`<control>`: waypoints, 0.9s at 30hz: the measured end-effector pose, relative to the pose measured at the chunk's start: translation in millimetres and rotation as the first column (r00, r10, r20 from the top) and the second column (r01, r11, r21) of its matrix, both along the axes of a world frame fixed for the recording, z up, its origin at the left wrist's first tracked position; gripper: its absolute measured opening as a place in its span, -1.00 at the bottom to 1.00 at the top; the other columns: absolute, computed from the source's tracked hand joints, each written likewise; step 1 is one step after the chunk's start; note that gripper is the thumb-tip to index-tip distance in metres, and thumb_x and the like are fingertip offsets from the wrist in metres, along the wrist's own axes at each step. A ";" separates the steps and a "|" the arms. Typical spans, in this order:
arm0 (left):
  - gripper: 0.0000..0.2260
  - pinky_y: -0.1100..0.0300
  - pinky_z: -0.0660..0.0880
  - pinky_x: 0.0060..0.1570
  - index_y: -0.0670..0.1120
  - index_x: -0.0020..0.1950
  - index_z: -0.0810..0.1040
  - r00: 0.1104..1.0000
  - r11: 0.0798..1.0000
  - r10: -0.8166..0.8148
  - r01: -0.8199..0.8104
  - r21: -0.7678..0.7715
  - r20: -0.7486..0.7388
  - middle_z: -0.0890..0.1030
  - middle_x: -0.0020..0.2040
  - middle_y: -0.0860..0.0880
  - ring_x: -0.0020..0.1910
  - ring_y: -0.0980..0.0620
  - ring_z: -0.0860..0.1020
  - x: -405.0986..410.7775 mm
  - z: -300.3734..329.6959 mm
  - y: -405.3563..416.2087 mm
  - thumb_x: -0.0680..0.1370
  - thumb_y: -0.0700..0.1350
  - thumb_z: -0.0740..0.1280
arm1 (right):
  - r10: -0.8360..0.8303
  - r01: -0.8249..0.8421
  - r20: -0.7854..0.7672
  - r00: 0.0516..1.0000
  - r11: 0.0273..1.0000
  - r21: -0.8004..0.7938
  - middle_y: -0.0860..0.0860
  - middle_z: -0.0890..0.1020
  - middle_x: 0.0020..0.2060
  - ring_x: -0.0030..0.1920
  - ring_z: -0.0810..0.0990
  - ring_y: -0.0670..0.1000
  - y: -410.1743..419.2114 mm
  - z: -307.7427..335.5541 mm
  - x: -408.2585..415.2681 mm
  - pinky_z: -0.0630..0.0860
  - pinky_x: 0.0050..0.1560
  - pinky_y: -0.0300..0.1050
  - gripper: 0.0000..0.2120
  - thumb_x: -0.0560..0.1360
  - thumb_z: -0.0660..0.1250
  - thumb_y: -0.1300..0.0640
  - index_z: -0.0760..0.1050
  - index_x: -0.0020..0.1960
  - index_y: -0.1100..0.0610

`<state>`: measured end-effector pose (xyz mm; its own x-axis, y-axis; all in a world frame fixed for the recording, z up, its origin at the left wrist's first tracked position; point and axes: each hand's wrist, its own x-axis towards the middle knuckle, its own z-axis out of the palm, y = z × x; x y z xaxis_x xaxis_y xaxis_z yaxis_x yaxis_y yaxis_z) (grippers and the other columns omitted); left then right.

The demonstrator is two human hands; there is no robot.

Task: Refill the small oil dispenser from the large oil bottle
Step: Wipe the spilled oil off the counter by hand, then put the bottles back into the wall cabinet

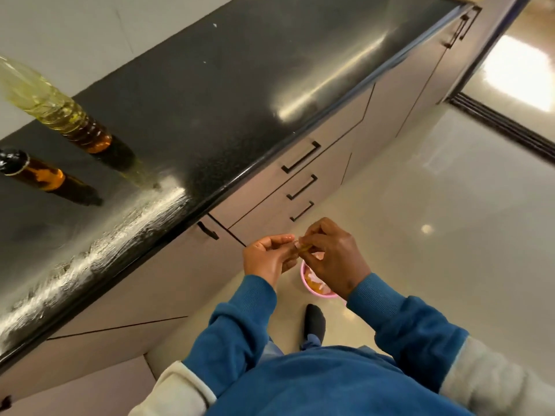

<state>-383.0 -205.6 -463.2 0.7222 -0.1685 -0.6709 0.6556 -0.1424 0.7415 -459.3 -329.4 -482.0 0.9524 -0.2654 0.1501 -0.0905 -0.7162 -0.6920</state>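
The large oil bottle (57, 111), clear plastic with yellow oil, stands on the black countertop (240, 85) at the far left. Beside it, nearer the left edge, stands the small oil dispenser (39, 175), dark with amber oil and a black top. Both my hands are away from the counter, out over the floor in front of the cabinets. My left hand (268, 258) and my right hand (329, 256) meet fingertip to fingertip and pinch a small yellowish piece (303, 247) between them. What that piece is I cannot tell.
A pink bin (315, 288) with scraps in it sits on the glossy floor right below my hands. Drawers with black handles (301, 157) run under the counter edge. My foot in a dark sock (314, 322) is on the floor near the bin.
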 end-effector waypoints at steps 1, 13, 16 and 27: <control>-0.88 0.27 0.59 -0.29 -0.13 -0.09 0.67 0.999 0.999 -0.031 0.031 0.013 -0.008 0.74 -0.18 -0.11 -0.21 -0.02 0.70 -2.7 -3.2 -4.0 0.47 -0.33 0.51 | -0.022 0.022 -0.010 1.000 0.999 -0.024 -0.02 0.57 -0.07 -0.22 0.57 -0.08 -3.3 -5.8 -5.5 0.65 -0.18 -0.18 -0.90 0.46 0.50 0.17 0.68 -0.03 0.10; -0.59 0.30 0.59 -0.04 -0.07 0.26 0.57 0.914 0.905 -0.405 0.406 0.128 -0.033 0.65 0.13 -0.04 0.12 0.03 0.63 -21.5 -76.5 -58.1 0.54 -0.48 0.32 | -0.365 0.411 -0.420 0.831 0.911 0.021 0.09 0.66 -0.07 -0.16 0.60 0.05 -50.1 -91.8 -51.8 0.61 -0.08 -0.10 -0.90 0.46 0.49 0.19 0.69 -0.03 0.17; -0.56 0.10 0.58 0.20 -0.14 0.34 0.53 0.893 0.877 -0.444 0.451 0.165 -0.078 0.60 0.29 -0.14 0.28 -0.06 0.58 -24.3 -98.9 -66.4 0.54 -0.51 0.29 | -0.397 0.487 -0.538 0.744 0.873 0.030 0.10 0.64 -0.02 -0.06 0.63 0.11 -64.0 -120.8 -47.2 0.57 -0.03 -0.12 -0.90 0.50 0.43 0.22 0.68 0.00 0.16; -0.55 0.21 0.50 0.08 -0.16 0.43 0.50 0.858 0.829 -0.478 0.511 0.228 -0.186 0.59 0.31 -0.17 0.29 -0.10 0.56 -22.1 -135.1 -90.3 0.57 -0.45 0.29 | -0.383 0.641 -0.716 0.584 0.759 0.117 0.09 0.62 0.19 0.14 0.61 0.12 -99.2 -161.5 -36.5 0.50 0.11 -0.16 -0.70 0.51 0.38 0.26 0.61 0.23 0.11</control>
